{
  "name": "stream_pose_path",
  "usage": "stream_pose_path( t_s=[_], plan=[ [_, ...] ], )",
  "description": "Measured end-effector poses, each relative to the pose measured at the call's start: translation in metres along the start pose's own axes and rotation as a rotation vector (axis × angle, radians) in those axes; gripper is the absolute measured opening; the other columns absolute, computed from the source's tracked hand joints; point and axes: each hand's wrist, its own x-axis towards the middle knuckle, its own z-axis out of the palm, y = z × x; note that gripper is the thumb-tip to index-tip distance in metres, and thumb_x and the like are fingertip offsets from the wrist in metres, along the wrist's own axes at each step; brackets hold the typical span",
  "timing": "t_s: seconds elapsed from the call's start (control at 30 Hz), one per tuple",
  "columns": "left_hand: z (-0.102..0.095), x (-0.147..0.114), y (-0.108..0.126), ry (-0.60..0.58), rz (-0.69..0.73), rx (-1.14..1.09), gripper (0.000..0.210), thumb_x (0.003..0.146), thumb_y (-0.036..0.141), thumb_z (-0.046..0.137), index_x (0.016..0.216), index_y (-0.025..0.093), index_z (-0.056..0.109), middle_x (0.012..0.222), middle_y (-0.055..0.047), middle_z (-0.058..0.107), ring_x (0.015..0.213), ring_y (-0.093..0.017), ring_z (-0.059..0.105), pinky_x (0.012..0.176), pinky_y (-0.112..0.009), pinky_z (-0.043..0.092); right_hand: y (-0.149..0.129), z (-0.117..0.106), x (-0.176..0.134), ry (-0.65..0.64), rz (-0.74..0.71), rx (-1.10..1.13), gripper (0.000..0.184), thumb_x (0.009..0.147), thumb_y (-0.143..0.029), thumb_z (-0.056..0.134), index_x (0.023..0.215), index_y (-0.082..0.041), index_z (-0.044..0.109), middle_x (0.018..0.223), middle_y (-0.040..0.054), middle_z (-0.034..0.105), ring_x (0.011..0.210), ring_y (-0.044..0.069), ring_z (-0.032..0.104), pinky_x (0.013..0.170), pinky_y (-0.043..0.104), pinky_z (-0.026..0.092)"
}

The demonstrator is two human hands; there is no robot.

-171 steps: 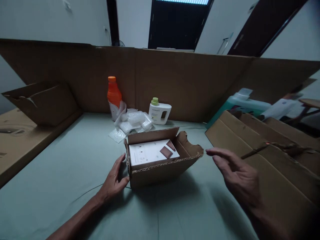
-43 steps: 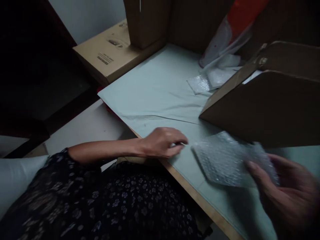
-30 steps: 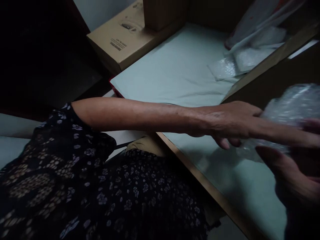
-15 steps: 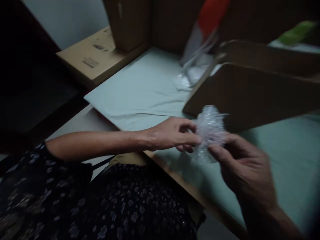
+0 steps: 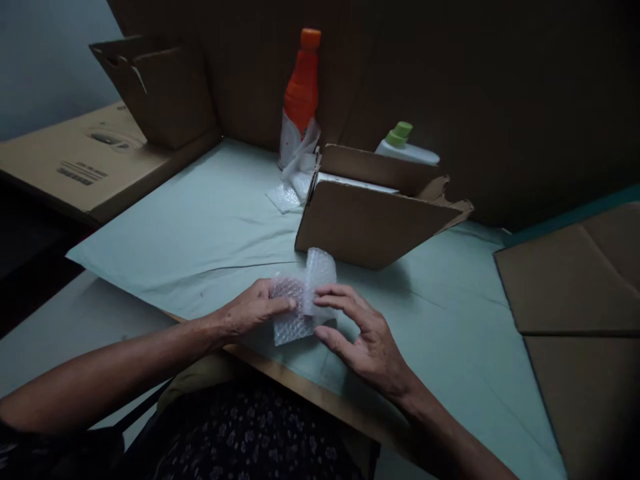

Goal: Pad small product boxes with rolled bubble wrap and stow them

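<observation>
A piece of clear bubble wrap (image 5: 294,319) is held over the near edge of the table, its right part standing up in a curl. My left hand (image 5: 255,305) grips it at the left side, thumb on top and fingers behind. At the curled part is my right hand (image 5: 363,333), with thumb and fingers apart and fingertips at or against the plastic; exact contact is hard to tell. Whether anything lies inside the wrap cannot be made out.
An open cardboard box (image 5: 370,220) stands just beyond my hands. Behind it are an orange-capped bottle (image 5: 301,93), more bubble wrap (image 5: 285,197) and a green-capped white bottle (image 5: 407,150). Cardboard boxes (image 5: 75,153) sit left; cardboard flaps (image 5: 575,280) lie right. A pale green cloth (image 5: 165,220) covers the table.
My view has swung right and steadied. The crumpled bubble wrap is now spread flatter on the left with a curl on the right. My right hand's pinch has loosened and its fingers have spread.
</observation>
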Motion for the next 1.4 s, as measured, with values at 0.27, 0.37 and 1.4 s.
stream_pose_path(
  t_s=[0.27,0.37,1.4],
  plan=[
    [-0.006,0.003,0.0,-0.041,0.079,0.087,0.027,0.084,0.031,0.065,0.103,0.017,0.078,0.101,-0.006,0.076,0.098,-0.022,0.065,0.093,-0.032,0.046,0.02,0.001,0.004,0.209,0.326,0.081,0.033,0.084,-0.038,0.069,0.113,-0.021,0.066,0.094,0.0047,0.071,0.081,0.017,0.065,0.075,0.03,0.055],
    [-0.023,-0.004,0.001,0.126,0.002,0.033,0.023,0.076,0.033,0.071,0.09,0.016,0.079,0.087,-0.005,0.076,0.083,-0.019,0.065,0.078,-0.029,0.049,0.035,-0.019,-0.01,0.397,0.445,0.158,0.023,0.082,-0.04,0.07,0.097,-0.022,0.067,0.082,0.0018,0.069,0.074,0.015,0.063,0.069,0.027,0.053],
    [-0.067,0.003,0.018,0.275,0.01,1.178,0.064,0.081,0.046,0.055,0.139,0.019,0.056,0.08,-0.003,0.068,0.065,-0.02,0.057,0.062,-0.03,0.042,0.069,-0.098,-0.093,0.297,0.688,-0.412,0.028,0.083,-0.047,0.059,0.085,-0.021,0.068,0.079,0.0063,0.071,0.067,0.023,0.065,0.059,0.034,0.051]
  ],
)
